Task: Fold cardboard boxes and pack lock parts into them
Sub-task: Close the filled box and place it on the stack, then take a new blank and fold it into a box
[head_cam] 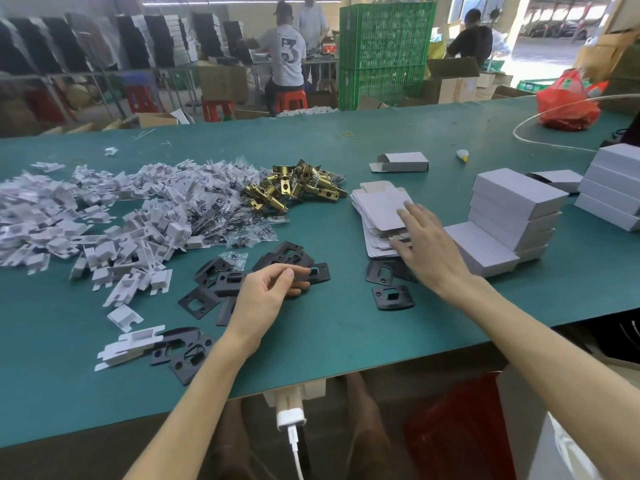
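A plate [322, 277] was pinched at frame centre by the left hand [266, 296], seemingly picked for packing, while the flat boxes [377, 206] to its right were touched by the outstretched right hand [427, 247], likely to take one.

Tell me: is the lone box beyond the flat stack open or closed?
Open: the lone box has its left end flap sticking out.

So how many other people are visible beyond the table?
3: a seated person in white, a standing person just beyond them, and a person in dark clothes right of the green crates. The crates may hide more.
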`<move>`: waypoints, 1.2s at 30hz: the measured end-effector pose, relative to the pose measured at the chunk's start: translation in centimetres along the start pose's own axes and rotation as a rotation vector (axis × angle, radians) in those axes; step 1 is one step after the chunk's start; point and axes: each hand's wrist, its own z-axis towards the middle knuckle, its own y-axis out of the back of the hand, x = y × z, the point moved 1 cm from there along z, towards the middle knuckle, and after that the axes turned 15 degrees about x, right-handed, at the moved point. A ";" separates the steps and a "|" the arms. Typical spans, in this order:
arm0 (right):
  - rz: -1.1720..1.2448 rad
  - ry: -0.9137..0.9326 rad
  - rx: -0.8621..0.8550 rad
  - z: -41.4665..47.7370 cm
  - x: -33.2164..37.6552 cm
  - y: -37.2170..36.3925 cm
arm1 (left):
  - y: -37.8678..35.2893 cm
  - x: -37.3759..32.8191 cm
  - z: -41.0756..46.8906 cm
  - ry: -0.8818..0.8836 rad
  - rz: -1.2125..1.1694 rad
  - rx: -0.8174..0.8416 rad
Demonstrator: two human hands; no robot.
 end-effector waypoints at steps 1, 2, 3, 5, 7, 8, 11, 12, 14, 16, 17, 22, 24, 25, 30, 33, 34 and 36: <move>-0.009 0.000 0.058 1.2 0.4 0.0 | 0.1 0.0 0.0 0.002 -0.007 -0.003; -0.024 -0.018 0.110 2.2 0.7 0.0 | 0.1 -0.1 0.0 0.005 -0.016 -0.005; -0.059 -0.040 0.154 3.2 0.8 0.0 | 0.2 -0.1 0.0 0.010 -0.026 -0.009; -0.162 -0.077 0.235 4.4 1.0 0.0 | 0.3 -0.2 0.0 0.020 -0.038 -0.020; -0.190 -0.078 0.209 4.6 1.3 0.2 | 0.3 -0.1 0.1 0.020 -0.042 -0.024; -0.197 -0.069 0.179 4.4 1.5 0.5 | 0.3 -0.1 0.1 0.019 -0.043 -0.025; -0.289 -0.036 0.116 3.7 2.3 0.9 | 0.2 -0.1 0.1 0.020 -0.043 -0.024; -0.267 -0.037 0.090 3.4 2.6 1.0 | 0.2 -0.1 0.1 0.021 -0.044 -0.023; -0.118 -0.019 0.014 2.7 3.0 1.3 | 0.2 -0.2 0.1 0.021 -0.044 -0.020; 0.055 0.063 -0.129 1.8 3.8 1.8 | 0.2 -0.3 0.0 0.019 -0.055 -0.021; 0.149 0.121 -0.214 1.4 4.3 2.0 | 0.2 -0.3 0.0 0.018 -0.066 -0.025; 0.929 0.079 -0.245 0.4 6.6 2.7 | 0.0 -0.7 -0.1 -0.008 -0.170 -0.041; 1.304 -0.021 -0.055 0.1 7.6 1.8 | 0.1 -0.8 -0.2 -0.033 -0.216 -0.032; 1.457 -0.053 0.031 0.0 7.9 1.1 | 0.2 -0.9 -0.2 -0.042 -0.258 -0.032; 1.760 -0.071 0.243 -0.8 8.7 -2.9 | 0.5 -1.0 -0.3 -0.059 -0.417 -0.078; 1.842 -0.080 0.292 -1.2 8.9 -4.3 | 0.6 -1.1 -0.3 -0.068 -0.482 -0.069; 1.871 -0.084 0.307 -1.3 9.0 -4.5 | 0.7 -1.2 -0.4 -0.080 -0.518 -0.049; 1.921 -0.092 0.351 -1.6 9.1 -4.8 | 0.8 -1.6 -0.4 -0.107 -0.600 -0.004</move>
